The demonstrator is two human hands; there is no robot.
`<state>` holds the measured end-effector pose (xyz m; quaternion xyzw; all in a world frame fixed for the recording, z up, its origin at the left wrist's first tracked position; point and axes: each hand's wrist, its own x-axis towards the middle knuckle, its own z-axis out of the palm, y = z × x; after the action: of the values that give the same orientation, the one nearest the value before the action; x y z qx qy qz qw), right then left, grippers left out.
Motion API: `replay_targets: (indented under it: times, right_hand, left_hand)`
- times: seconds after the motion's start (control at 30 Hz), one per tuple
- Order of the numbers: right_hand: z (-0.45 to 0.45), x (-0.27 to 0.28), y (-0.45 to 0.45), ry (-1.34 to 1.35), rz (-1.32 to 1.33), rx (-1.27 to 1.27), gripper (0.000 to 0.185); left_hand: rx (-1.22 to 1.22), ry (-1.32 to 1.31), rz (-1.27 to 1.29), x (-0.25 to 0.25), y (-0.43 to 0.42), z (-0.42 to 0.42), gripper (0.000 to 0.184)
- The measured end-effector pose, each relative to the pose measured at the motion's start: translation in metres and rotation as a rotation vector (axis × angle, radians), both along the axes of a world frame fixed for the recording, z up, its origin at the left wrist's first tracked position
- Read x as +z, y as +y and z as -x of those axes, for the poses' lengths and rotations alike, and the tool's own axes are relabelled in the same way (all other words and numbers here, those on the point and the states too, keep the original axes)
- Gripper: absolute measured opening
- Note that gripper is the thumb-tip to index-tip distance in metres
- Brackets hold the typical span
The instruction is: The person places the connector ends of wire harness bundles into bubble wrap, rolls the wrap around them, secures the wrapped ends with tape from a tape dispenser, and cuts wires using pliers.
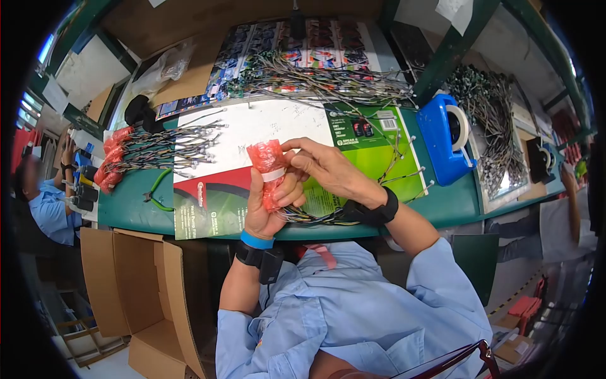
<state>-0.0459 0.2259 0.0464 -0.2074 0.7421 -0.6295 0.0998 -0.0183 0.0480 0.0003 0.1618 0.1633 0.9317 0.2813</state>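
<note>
A cable bundle wrapped in red bubble wrap (266, 153) stands upright in my left hand (265, 205), whose fingers close around its lower part. A strip of white tape (273, 175) runs across the wrap. My right hand (331, 167) has its bent fingers against the upper right side of the wrap; its fingertips are partly hidden. Loose wires (315, 218) trail from the bundle's lower end toward my right wrist. Under my hands lies printed cardboard (284, 120) in white, red and green.
Red-wrapped cable bundles (113, 158) lie at left beside green-handled cutters (154, 192). Many loose cables (315, 79) lie behind. A blue tape dispenser (435, 142) stands at right. An open carton (142, 281) is below the table edge. Other people work at both sides.
</note>
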Motion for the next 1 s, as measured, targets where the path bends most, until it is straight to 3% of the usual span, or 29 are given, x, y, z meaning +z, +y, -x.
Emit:
replay_targets:
  times: [0.03, 0.1, 0.17, 0.2, 0.23, 0.27, 0.33, 0.37, 0.43, 0.5, 0.57, 0.63, 0.73, 0.83, 0.93, 1.0]
  right_hand:
    - [-0.003, 0.004, 0.003, 0.002, -0.071, -0.012, 0.036]
    - [-0.015, 0.014, 0.004, -0.287, -0.002, 0.132, 0.049]
    - [-0.027, -0.001, 0.016, -0.025, -0.084, 0.256, 0.064]
    - [-0.033, -0.001, 0.025, 0.035, -0.136, 0.331, 0.068]
    - [-0.034, 0.001, 0.036, 0.009, -0.304, 0.474, 0.053]
    - [-0.033, 0.005, 0.046, 0.005, -0.316, 0.458, 0.053]
    - [-0.031, 0.014, 0.061, 0.043, -0.643, 0.551, 0.035]
    - [-0.033, -0.004, 0.077, 0.29, -0.618, 0.341, 0.019]
    - [-0.015, 0.013, 0.109, 0.325, -1.052, 0.066, 0.02]
    - [-0.004, 0.03, 0.147, 0.797, -0.955, -0.175, 0.015]
    - [0.008, 0.04, 0.147, 0.68, -1.128, -0.344, 0.011]
    - [0.015, 0.029, 0.151, 0.79, -1.063, -0.373, 0.011]
    - [-0.001, 0.043, 0.141, 0.698, -0.938, -0.397, 0.012]
    - [-0.024, 0.058, 0.14, 0.339, -0.787, -0.352, 0.014]
    - [-0.03, 0.051, 0.156, 0.238, -0.659, -0.232, 0.014]
    - [-0.03, 0.029, 0.173, 0.263, -0.716, -0.157, 0.014]
  left_hand:
    - [0.047, -0.018, 0.046, 0.0, -0.002, -0.002, 0.072]
    - [0.178, -0.002, 0.179, -0.004, -0.005, -0.005, 0.068]
    - [0.305, 0.031, 0.296, 0.002, -0.007, -0.004, 0.064]
    - [0.295, -0.034, 0.177, 0.003, -0.01, -0.002, 0.061]
    - [0.284, -0.032, 0.062, 0.003, -0.012, 0.002, 0.063]
    - [0.281, -0.031, -0.05, 0.004, -0.014, 0.006, 0.067]
    - [0.265, -0.056, -0.171, 0.015, -0.022, 0.014, 0.069]
    - [0.282, -0.068, -0.212, 0.021, -0.026, 0.017, 0.068]
    - [0.408, 0.005, -0.144, 0.035, -0.035, 0.024, 0.061]
    - [0.457, 0.07, -0.185, 0.045, -0.041, 0.033, 0.056]
    - [0.488, 0.06, -0.143, 0.053, -0.04, 0.038, 0.055]
    - [0.518, 0.074, -0.099, 0.056, -0.04, 0.043, 0.053]
    - [0.542, 0.03, -0.086, 0.062, -0.04, 0.048, 0.052]
    - [0.454, -0.019, -0.17, 0.064, -0.043, 0.048, 0.049]
    - [0.446, 0.008, -0.17, 0.066, -0.045, 0.056, 0.046]
    - [0.45, 0.005, -0.172, 0.069, -0.041, 0.06, 0.044]
